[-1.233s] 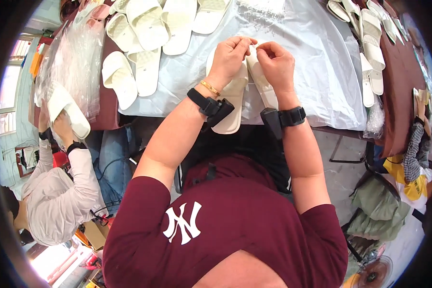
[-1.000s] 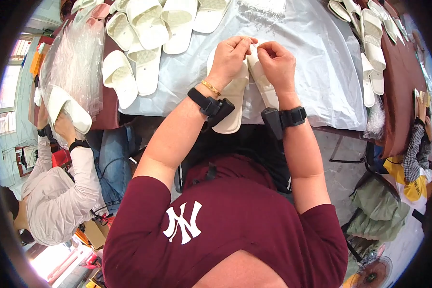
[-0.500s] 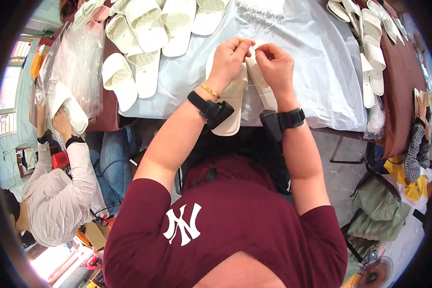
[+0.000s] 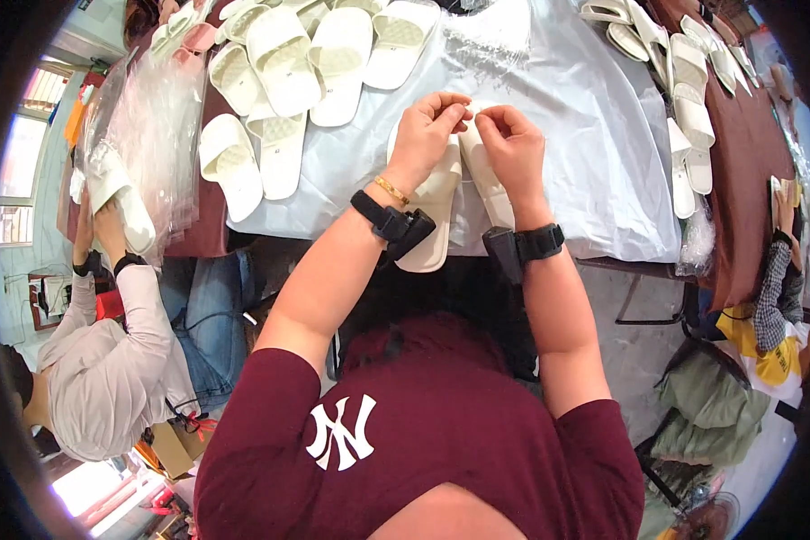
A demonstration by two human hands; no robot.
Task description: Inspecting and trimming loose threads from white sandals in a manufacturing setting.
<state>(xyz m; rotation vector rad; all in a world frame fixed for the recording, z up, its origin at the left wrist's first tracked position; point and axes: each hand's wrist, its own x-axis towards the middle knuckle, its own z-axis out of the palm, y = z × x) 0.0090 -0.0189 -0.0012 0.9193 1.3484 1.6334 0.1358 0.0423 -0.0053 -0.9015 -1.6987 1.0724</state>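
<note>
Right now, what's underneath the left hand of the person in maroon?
A cream slipper lies beneath the left hand, on a pale sheet; its rounded near end sticks out past the sheet's edge. The hand and black wrist device hide part of the slipper.

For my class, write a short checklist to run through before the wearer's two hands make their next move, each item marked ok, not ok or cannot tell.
1. Left hand near the work: ok, it is over the left slipper in view.
2. Right hand near the work: ok, it is over the far part of the right slipper in view.
3. Something pinched in either grip: cannot tell, too small to make out.
4. Left slipper within the pale sheet: not ok, its near end reaches past the sheet's near edge in this view.
5. Slipper pile apart from both hands: ok, farther off to the left.
</note>
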